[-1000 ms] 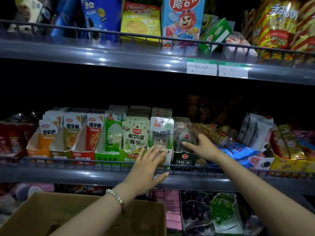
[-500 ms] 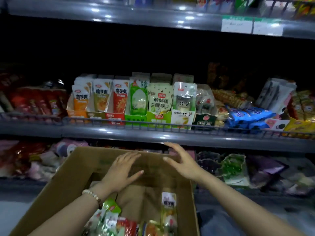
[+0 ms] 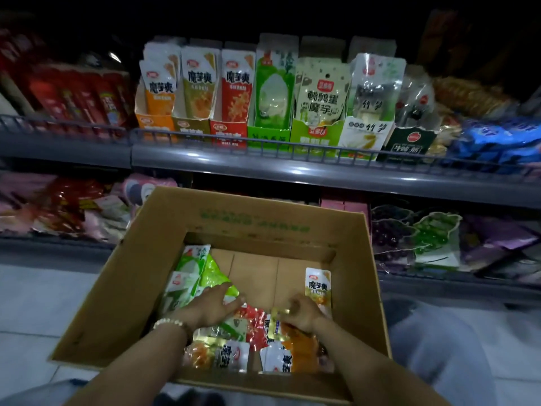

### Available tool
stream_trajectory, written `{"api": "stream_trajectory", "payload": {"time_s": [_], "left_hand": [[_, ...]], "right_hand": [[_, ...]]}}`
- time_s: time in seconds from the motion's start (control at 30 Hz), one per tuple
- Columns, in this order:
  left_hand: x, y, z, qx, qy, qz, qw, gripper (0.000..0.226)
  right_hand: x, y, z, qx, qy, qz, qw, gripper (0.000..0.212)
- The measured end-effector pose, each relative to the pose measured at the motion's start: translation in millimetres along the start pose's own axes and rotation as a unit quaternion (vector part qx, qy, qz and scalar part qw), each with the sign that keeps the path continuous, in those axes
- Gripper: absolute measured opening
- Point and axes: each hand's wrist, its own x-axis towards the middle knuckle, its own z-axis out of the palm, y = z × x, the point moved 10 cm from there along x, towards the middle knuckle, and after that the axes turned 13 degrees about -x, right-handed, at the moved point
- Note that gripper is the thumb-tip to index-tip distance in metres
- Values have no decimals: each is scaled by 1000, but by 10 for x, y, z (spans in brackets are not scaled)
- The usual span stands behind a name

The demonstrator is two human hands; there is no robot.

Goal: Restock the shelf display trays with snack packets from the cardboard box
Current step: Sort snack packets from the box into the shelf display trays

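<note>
Cardboard box [image 3: 254, 221] sits open at six o'clock in the view, below the shelf [image 3: 292, 169], and both hands are down inside it among loose snack packets [image 3: 234, 351]. The left hand [image 3: 210, 306], with a bead bracelet [image 3: 169, 321] on its wrist, lies palm down with its fingers straight and close together, touching the pile where the green packets [image 3: 202, 271] at the box's ten o'clock meet a red packet [image 3: 254, 316]. The right hand [image 3: 303, 313] has its fingers curled and pinches a gold-edged packet [image 3: 277, 317], though blur hides the exact grip. A yellow packet [image 3: 318, 285] leans on the box wall at two o'clock. At twelve o'clock, the display trays [image 3: 269, 136] stand side by side on the shelf with packets upright in them.
</note>
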Motion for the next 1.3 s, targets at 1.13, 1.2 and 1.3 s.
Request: {"api": "stream_trajectory", "payload": {"time_s": [1.13, 1.2, 1.3], "left_hand": [[-309, 389, 45, -283, -62, 8, 957, 54], [-333, 498, 136, -377, -124, 0, 918, 58], [-440, 657, 155, -476, -187, -30, 859, 41]], "right_hand": [[-296, -690, -272, 374, -3, -66, 925, 21], [-393, -852, -438, 450, -11, -78, 889, 17], [-495, -989, -685, 504, 7, -103, 858, 34]]}}
